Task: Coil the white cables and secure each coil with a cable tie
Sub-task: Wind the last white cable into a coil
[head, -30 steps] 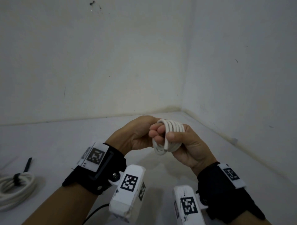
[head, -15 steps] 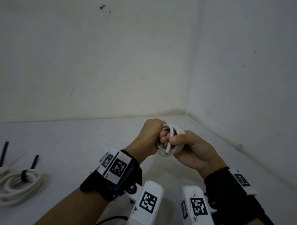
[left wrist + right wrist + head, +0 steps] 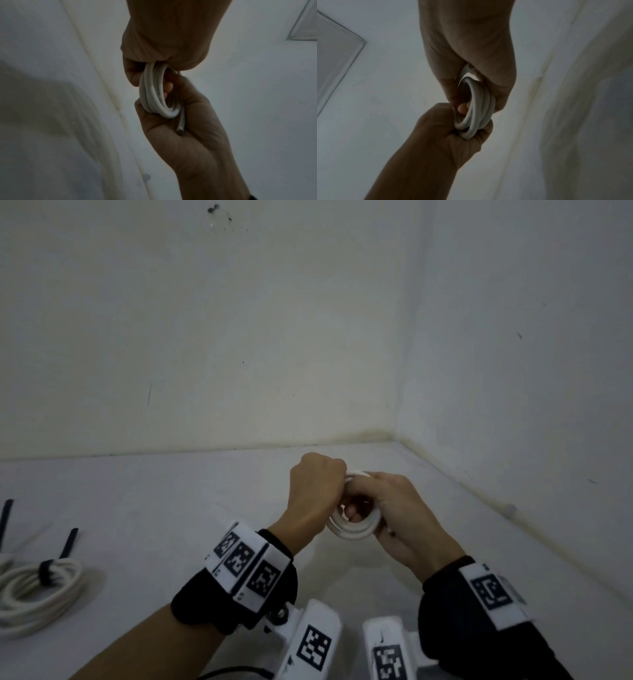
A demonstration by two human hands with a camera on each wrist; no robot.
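A white bench (image 3: 171, 491) meets two plain white walls in a corner. Above it, both hands hold one small coil of white cable (image 3: 352, 530). The left hand (image 3: 317, 494) is curled in a fist round one side of the coil. The right hand (image 3: 400, 518) grips the other side, and a cut cable end (image 3: 180, 129) pokes out by its palm. Far left on the bench lies a second coil (image 3: 41, 590) with a black tie (image 3: 46, 571) round it. The wrist bands carry black-and-white square codes, with no words to read.
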